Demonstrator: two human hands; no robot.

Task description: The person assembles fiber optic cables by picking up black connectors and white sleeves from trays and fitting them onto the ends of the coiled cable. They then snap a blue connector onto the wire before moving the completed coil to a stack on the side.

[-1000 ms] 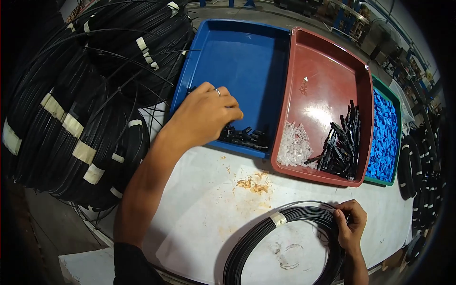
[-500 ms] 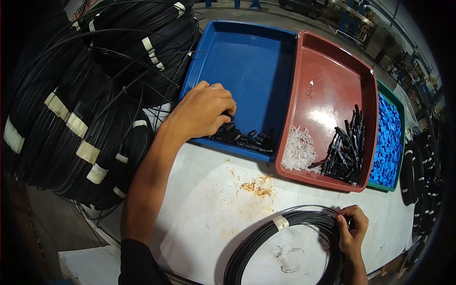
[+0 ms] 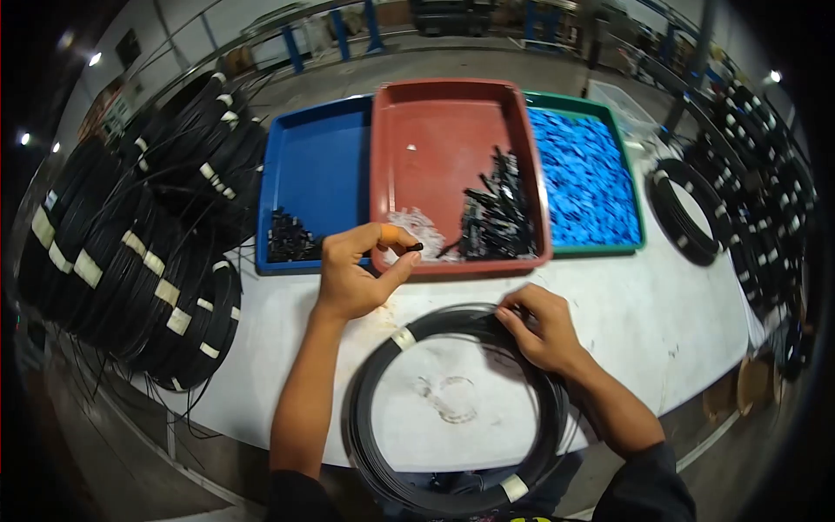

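My left hand (image 3: 350,274) is pinched shut over the front of the red tray (image 3: 448,122), with a small black plastic piece (image 3: 416,247) between thumb and forefinger. An orange cover (image 3: 393,234) wraps that forefinger. On the near side of the table lies a coil of thin black cable (image 3: 360,409), bound with white tape (image 3: 404,337). At the coil's far right edge my right hand (image 3: 544,329) pinches a strand of the cable; the strand's tip is hidden by the fingers. Similar small black pieces (image 3: 291,237) lie in the blue tray (image 3: 317,143), left of the red one.
Clear white pieces (image 3: 416,228) and long black pieces (image 3: 500,217) share the red tray. A green tray (image 3: 639,217) holds blue pieces (image 3: 583,178). Large cable coils (image 3: 113,261) are stacked at the left; more coils (image 3: 687,209) are at the right of the white table (image 3: 626,339).
My left hand has left the blue tray and moved right, carrying a small black piece. My right hand still pinches the cable at the coil. The camera view has turned and shifted.
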